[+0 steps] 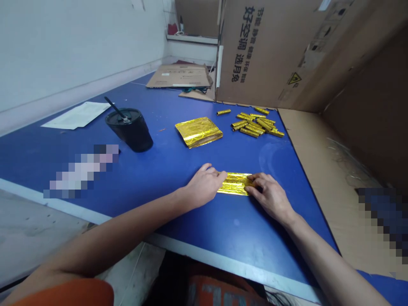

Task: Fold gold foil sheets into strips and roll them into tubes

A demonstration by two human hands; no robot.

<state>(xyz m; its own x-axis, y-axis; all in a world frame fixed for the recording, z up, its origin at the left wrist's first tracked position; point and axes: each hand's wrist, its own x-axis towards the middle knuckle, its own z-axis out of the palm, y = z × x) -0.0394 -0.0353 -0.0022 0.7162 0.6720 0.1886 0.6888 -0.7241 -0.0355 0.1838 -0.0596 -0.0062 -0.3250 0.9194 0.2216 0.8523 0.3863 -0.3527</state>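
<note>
A gold foil sheet (234,183) lies flat on the blue table (197,221) in front of me, partly folded or rolled. My left hand (204,187) presses on its left end with fingers curled over the edge. My right hand (270,193) pinches its right end with bent fingers. Farther back lies a stack of flat gold foil sheets (198,131). To its right is a heap of several finished gold foil rolls (256,124), with one roll (223,112) lying apart.
A black lidded cup (130,128) with a straw stands left of the stack. White paper (78,114) lies far left. Large cardboard boxes (270,51) wall the back and right; flat cardboard (180,75) lies at the far end.
</note>
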